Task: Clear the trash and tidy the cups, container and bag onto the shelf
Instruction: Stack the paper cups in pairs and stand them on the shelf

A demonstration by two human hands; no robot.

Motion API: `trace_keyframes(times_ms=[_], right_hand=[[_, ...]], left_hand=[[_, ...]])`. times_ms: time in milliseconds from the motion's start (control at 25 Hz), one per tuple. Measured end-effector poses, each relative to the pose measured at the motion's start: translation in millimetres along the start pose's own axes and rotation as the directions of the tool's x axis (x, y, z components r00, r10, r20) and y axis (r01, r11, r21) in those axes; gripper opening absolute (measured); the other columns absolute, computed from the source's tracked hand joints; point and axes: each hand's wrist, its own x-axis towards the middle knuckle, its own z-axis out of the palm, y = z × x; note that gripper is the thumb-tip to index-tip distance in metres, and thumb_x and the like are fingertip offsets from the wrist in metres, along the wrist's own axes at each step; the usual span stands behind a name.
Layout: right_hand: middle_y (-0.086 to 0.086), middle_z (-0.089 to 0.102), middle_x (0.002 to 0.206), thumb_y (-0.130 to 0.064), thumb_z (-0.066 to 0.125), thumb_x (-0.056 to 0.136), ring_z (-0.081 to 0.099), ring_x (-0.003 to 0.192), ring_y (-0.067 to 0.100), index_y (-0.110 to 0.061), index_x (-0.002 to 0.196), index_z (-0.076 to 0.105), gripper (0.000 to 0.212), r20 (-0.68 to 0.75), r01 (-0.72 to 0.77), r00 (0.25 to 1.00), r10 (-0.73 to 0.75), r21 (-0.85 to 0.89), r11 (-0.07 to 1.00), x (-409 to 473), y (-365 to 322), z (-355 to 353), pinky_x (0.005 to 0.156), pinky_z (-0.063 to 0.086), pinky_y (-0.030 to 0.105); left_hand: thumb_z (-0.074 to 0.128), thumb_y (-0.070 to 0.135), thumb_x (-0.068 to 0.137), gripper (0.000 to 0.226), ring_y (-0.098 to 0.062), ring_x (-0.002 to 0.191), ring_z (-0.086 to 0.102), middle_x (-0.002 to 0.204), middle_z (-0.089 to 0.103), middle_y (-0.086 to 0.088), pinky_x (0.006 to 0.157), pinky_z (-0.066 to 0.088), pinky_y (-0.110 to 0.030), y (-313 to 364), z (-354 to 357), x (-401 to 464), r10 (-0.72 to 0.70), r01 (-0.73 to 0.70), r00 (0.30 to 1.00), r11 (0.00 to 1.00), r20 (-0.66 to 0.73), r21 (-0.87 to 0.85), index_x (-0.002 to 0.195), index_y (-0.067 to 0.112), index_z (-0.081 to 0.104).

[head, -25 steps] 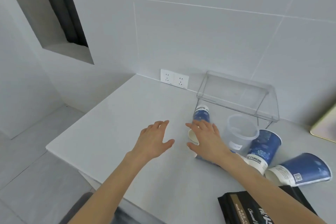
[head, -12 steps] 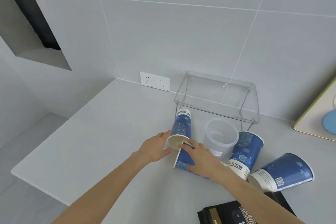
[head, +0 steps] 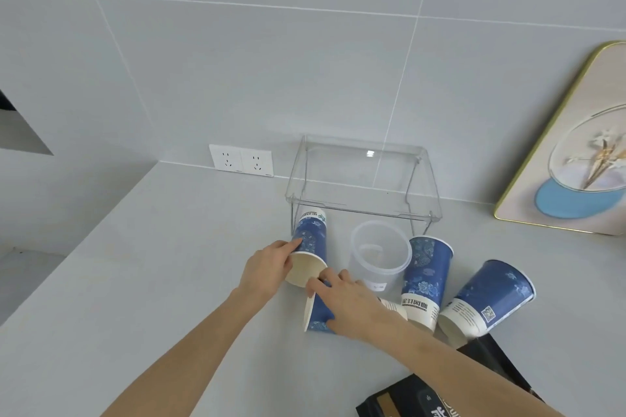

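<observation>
The tipped blue cup (head: pixel 310 240) by the clear shelf (head: pixel 364 179) is now being grasped by the left hand (head: pixel 267 269), whose open grip has just closed round its rim, while the right hand (head: pixel 352 305) is pressing, fingers spread, on a second fallen cup (head: pixel 316 313); gathering is beginning on the surface (head: pixel 169 281).

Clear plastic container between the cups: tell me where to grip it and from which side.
Grip the clear container by its upper wall just below the rim, coming down from above. It stands upright with its mouth open and free, while a blue cup crowds its right side and the shelf stands close behind, so a side approach looks cramped.
</observation>
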Motion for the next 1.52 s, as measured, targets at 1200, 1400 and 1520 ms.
trace_keyframes(times_ms=[1200,1400,1520], right_hand=[[0.004,0.041,0.139,-0.023,0.067,0.08,0.059,0.103,0.022,-0.011,0.102,0.059,0.027,-0.475,0.247,0.875,-0.087,0.285,0.926,0,-4,-156,0.086,0.054,0.038],[0.001,0.032,0.149,-0.023,0.06,0.085,0.049,0.121,0.027,-0.015,0.103,0.059,0.02,-0.313,0.205,0.941,-0.13,0.221,0.953,18,-5,-119,0.097,0.046,0.045],[-0.003,0.027,0.153,-0.022,0.051,0.09,0.045,0.128,0.025,-0.014,0.106,0.058,0.019,-0.225,0.175,0.966,-0.126,0.215,0.961,24,-7,-95,0.102,0.042,0.042]], left_hand=[[0.038,0.025,0.094,0.031,-0.003,0.056,0.057,0.084,0.062,-0.002,0.046,0.045,-0.008,-37,-88,-16,-0.112,0.199,0.971,0.864,0.21,-0.463,0.119,0.018,0.055],[0.034,0.019,0.095,0.025,-0.006,0.062,0.056,0.075,0.06,0.002,0.057,0.045,-0.017,-37,-86,-23,-0.12,0.205,0.973,0.841,0.195,-0.501,0.1,0.021,0.058],[0.031,0.02,0.096,0.026,-0.006,0.07,0.06,0.083,0.062,0.005,0.062,0.046,-0.019,-39,-85,-29,-0.142,0.233,0.97,0.768,0.195,-0.597,0.096,0.026,0.057]])
